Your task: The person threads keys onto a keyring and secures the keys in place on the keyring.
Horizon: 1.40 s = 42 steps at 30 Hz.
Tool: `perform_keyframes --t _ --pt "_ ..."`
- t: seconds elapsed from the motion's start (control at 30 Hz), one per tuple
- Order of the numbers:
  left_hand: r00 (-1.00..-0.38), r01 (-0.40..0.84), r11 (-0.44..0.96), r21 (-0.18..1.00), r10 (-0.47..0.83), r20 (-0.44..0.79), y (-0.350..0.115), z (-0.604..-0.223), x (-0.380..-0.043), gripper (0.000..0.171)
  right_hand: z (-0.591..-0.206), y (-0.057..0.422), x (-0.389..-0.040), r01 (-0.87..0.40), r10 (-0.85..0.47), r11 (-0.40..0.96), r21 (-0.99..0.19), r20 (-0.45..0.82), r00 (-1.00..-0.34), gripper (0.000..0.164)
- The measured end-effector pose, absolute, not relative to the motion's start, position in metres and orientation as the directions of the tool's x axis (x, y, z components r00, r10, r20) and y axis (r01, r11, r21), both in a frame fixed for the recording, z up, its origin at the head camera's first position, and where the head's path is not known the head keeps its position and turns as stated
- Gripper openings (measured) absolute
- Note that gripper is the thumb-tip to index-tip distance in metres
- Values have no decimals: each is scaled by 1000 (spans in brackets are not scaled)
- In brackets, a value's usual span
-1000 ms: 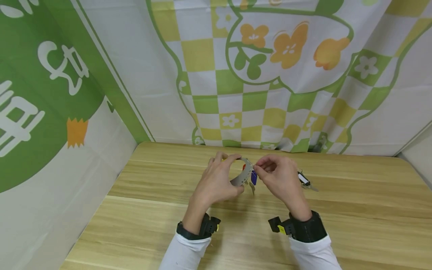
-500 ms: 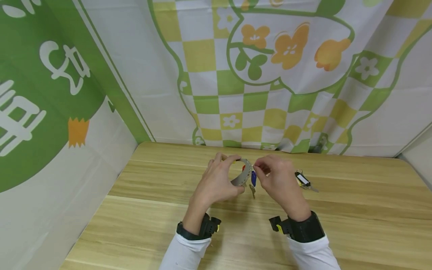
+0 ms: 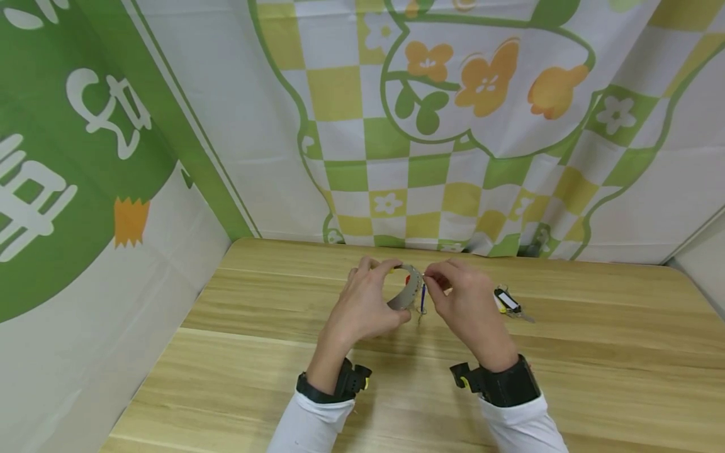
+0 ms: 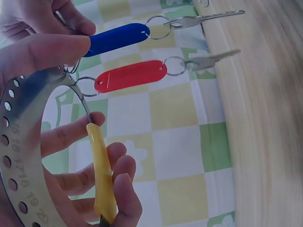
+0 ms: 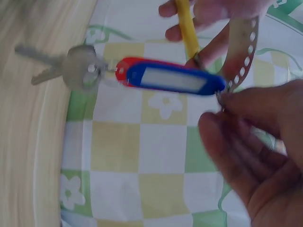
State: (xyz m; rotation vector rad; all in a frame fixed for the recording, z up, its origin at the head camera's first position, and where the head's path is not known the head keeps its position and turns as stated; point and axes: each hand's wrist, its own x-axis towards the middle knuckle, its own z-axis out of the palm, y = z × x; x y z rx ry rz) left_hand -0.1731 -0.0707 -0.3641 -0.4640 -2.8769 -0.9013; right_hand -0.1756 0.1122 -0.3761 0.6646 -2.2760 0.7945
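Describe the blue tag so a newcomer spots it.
Above the wooden table, the left hand grips a metal band pierced with holes. Beside it, the right hand holds the blue tag at one end, a key hanging from the other. Blue sets it apart from the red tag alongside and the black tag on the table.

The band (image 4: pixel 22 151) looks to be of smooth metal with a dull shine, the yellow handle (image 4: pixel 101 170) of glossy plastic. The blue tag (image 4: pixel 120 39) and the red tag (image 4: pixel 132 75) appear as smooth plastic, the keys (image 4: pixel 190 21) as bare metal. The bench (image 3: pixel 226 377) shows wood grain, and the hanging cloth (image 3: pixel 385 138) is matt and creased.
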Motion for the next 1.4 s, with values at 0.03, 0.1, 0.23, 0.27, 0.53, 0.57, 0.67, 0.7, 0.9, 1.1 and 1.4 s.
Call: perform_keyframes --t 0.03,0.1,0.23,0.27,0.53,0.57,0.67,0.7,0.9,1.1,1.4 --pt "-952 307 780 545 252 177 -70 -364 -173 76 -376 112 -175 -611 -224 690 -389 688 -691 7" --pt "-955 296 781 549 235 180 -70 -364 -173 77 -376 110 -175 -583 -181 688 -433 675 -715 7" --pt "-962 272 784 558 198 190 -69 -365 -174 76 -376 107 -175 -561 -131 678 -475 673 -728 8" --pt "-963 268 784 560 191 192 -69 -365 -174 76 -376 107 -175 -559 -126 680 -475 675 -727 8" --pt "-960 277 776 566 204 190 -69 -365 -173 75 -377 108 -175 -582 -186 712 -393 693 -696 6" --pt "-959 281 774 567 211 188 -69 -365 -173 75 -377 108 -175 -586 -198 714 -383 692 -694 6" --pt "-956 294 766 572 231 182 -70 -365 -173 74 -376 110 -175 -606 -233 712 -355 695 -681 6" --pt "-955 298 763 574 238 179 -70 -365 -173 74 -376 110 -175 -614 -244 711 -342 700 -671 6" --pt "-941 336 749 571 296 165 -73 -365 -173 75 -377 113 -177 -650 -282 710 -270 737 -614 7" --pt "-920 383 751 538 362 150 -78 -365 -174 83 -377 114 -178 -653 -273 700 -288 737 -618 8" --pt "-910 393 780 487 405 86 -81 -366 -174 98 -376 118 -179 -656 -276 691 -303 728 -627 8"
